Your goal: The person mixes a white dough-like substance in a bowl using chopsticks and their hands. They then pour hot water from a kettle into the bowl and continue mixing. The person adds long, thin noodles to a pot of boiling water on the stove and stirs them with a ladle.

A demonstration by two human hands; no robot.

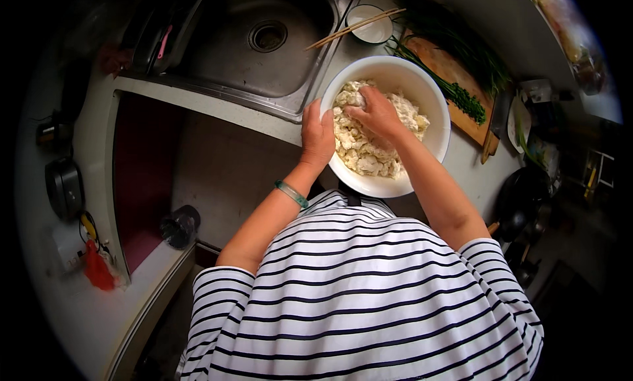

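Note:
A large white bowl (pixel 435 120) stands on the counter's edge, close to my body. Lumpy, floury dough (pixel 372 158) fills its lower part, pale and yellowish in loose clumps. My left hand (pixel 318 136) grips the bowl's left side, with its fingers at the rim. Inside the bowl, my right hand (pixel 380 113) has its bent fingers pressed into the dough near the far left; the fingertips are partly hidden by it. A green bangle (pixel 291 193) circles my left wrist.
Left of the bowl is a metal sink (pixel 290 84). Chopsticks (pixel 356 29) lie across a small bowl (pixel 370 30) of white contents behind. To the right, a cutting board (pixel 438 58) bears green chives (pixel 461 97); a knife (pixel 496 127) rests at its right edge.

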